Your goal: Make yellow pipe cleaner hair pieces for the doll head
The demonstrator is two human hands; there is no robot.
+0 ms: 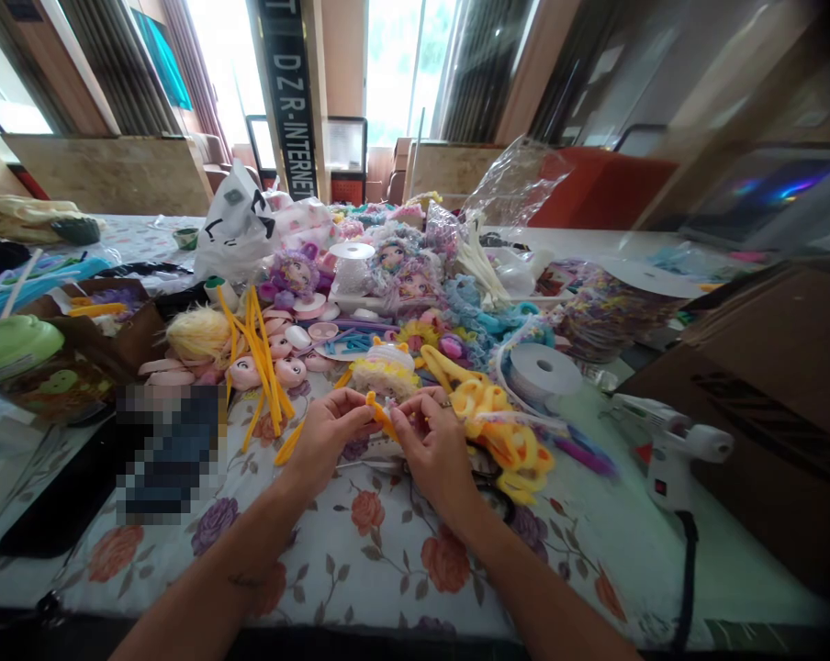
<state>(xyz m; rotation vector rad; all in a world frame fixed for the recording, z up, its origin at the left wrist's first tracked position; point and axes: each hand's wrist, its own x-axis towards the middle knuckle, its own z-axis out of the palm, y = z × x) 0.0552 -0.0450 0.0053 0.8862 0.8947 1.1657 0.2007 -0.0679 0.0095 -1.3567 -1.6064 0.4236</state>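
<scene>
Both my hands meet over the flowered cloth at the front of the heap of craft things. My left hand [333,430] pinches one end of a short orange-yellow pipe cleaner [383,419], whose tip looks bent into a small knob. On its other end the fingers of my right hand [434,448] are closed; a small greyish bit shows by the thumb. Just beyond stands a doll head with yellow ruffles [386,369]. Beside my right hand lies a bundle of yellow ribbon [504,427], and black-handled scissors [499,503] are partly hidden below it.
Long yellow pipe cleaners [262,367] lie over several doll faces [291,371] at left. A white glue gun [677,450] stands at right before a cardboard box [752,413]. A ribbon spool [544,372], a lidded jar [36,367] and a dark phone-like slab [57,500] surround the work.
</scene>
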